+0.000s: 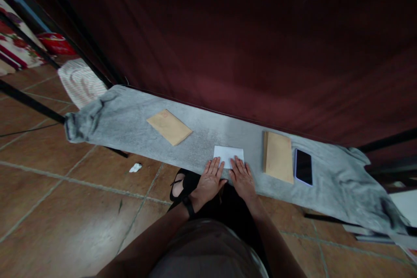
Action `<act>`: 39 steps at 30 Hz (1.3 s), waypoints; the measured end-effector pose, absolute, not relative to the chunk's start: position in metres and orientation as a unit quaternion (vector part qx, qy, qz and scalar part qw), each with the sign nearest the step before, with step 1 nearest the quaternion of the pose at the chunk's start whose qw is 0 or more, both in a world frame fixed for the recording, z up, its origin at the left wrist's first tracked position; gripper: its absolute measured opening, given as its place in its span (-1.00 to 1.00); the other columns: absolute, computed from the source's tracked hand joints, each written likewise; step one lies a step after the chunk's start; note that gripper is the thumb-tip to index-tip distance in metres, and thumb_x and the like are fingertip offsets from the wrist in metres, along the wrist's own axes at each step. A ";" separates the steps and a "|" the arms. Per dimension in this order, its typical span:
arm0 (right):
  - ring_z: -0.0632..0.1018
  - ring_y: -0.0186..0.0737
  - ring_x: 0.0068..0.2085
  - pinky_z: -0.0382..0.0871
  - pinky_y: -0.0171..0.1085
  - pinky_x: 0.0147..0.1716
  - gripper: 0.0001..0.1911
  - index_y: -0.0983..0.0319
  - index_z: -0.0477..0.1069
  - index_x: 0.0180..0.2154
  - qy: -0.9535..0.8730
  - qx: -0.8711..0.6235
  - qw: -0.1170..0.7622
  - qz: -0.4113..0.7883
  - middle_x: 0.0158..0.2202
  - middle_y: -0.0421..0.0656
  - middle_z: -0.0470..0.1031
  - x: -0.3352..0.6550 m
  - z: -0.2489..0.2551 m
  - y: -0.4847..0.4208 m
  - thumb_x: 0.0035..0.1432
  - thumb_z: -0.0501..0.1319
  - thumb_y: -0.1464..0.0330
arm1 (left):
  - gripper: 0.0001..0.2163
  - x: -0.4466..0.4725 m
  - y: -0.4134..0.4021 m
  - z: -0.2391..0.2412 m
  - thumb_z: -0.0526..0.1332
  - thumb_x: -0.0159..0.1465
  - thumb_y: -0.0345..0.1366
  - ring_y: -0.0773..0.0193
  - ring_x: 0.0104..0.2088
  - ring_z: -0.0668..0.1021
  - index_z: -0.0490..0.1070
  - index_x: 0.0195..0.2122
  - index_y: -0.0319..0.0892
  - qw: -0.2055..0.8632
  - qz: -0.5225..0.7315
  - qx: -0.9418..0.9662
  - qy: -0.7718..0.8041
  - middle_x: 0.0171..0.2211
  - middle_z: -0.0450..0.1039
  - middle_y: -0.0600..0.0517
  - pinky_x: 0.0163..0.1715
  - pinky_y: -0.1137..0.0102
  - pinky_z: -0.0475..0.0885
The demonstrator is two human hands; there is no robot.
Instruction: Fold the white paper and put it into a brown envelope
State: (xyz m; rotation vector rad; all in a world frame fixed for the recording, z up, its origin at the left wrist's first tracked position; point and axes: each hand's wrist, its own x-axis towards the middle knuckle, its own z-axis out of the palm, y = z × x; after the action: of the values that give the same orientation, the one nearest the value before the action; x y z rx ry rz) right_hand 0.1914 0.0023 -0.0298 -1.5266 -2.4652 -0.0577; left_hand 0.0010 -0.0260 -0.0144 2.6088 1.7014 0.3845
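The white paper (228, 152) is positioned at the near edge of the bench, directly in front of the body, where it can be reached by both hands without stretching. It is laid flat on the grey cloth (208, 128), which is draped over the bench and presumably provides a level, padded surface.

The left hand (211, 177) is held palm down with the fingers extended, the fingertips resting on the lower left part of the paper; a black wristband (188, 206) is worn on this side. The right hand (242, 179) is set likewise on the lower right part, fingers extended and close together. Nothing is seen to be pinched by either hand. By this paired placement, the sheet is probably kept flat and square to the body. Whether it is folded cannot be determined.

A single brown envelope (170, 127) is placed obliquely to the left, apart from the paper. A stack of brown envelopes (279, 156) is placed to the right, apparently within easy reach of the right hand. A smartphone (303, 167) is laid face up just beyond the stack, so that the working area is left unobstructed.
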 end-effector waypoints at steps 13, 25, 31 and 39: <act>0.18 0.00 0.37 -0.07 0.07 0.32 -0.44 0.27 0.05 0.38 -0.832 -0.545 0.102 -0.026 0.40 0.01 0.09 0.196 -0.030 0.000 0.47 -0.18 0.23 | -0.40 0.017 -0.011 -0.008 0.01 0.43 -0.10 0.06 0.43 -0.02 -0.02 0.40 -0.35 0.029 0.123 0.872 0.472 0.42 -0.04 -0.25 0.39 0.10 -0.05; 0.23 0.02 0.35 -0.04 0.08 0.32 -0.42 0.30 0.01 0.40 -0.812 -0.565 0.139 -0.038 0.38 0.07 0.12 0.206 -0.033 -0.005 0.46 -0.15 0.21 | -0.48 0.020 0.000 -0.006 -0.06 0.46 -0.12 0.03 0.39 0.16 0.17 0.31 -0.38 0.035 0.109 0.871 0.478 0.36 0.12 -0.29 0.36 0.12 0.03; 0.22 0.01 0.36 -0.06 0.07 0.33 -0.43 0.30 0.04 0.39 -0.807 -0.574 0.134 -0.031 0.38 0.05 0.15 0.204 -0.032 -0.005 0.46 -0.13 0.22 | -0.47 0.027 0.025 -0.017 -0.14 0.46 -0.14 0.08 0.40 0.13 0.11 0.36 -0.34 0.040 0.124 0.838 0.530 0.38 0.10 -0.22 0.37 0.10 0.00; 0.22 -0.01 0.36 -0.05 0.06 0.33 -0.44 0.28 0.04 0.39 -0.806 -0.577 0.129 -0.032 0.38 0.03 0.15 0.203 -0.030 -0.004 0.46 -0.13 0.22 | -0.43 0.023 0.045 -0.022 -0.11 0.44 -0.14 0.09 0.41 0.09 0.04 0.39 -0.36 0.024 0.139 0.815 0.562 0.39 0.08 -0.21 0.38 0.10 -0.03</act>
State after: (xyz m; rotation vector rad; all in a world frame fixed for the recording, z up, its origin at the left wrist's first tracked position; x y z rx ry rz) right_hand 0.2029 -0.0043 -0.0297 -1.6769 -2.3420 -0.0932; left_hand 0.0232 0.0454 -0.0224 2.5217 1.7385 0.4315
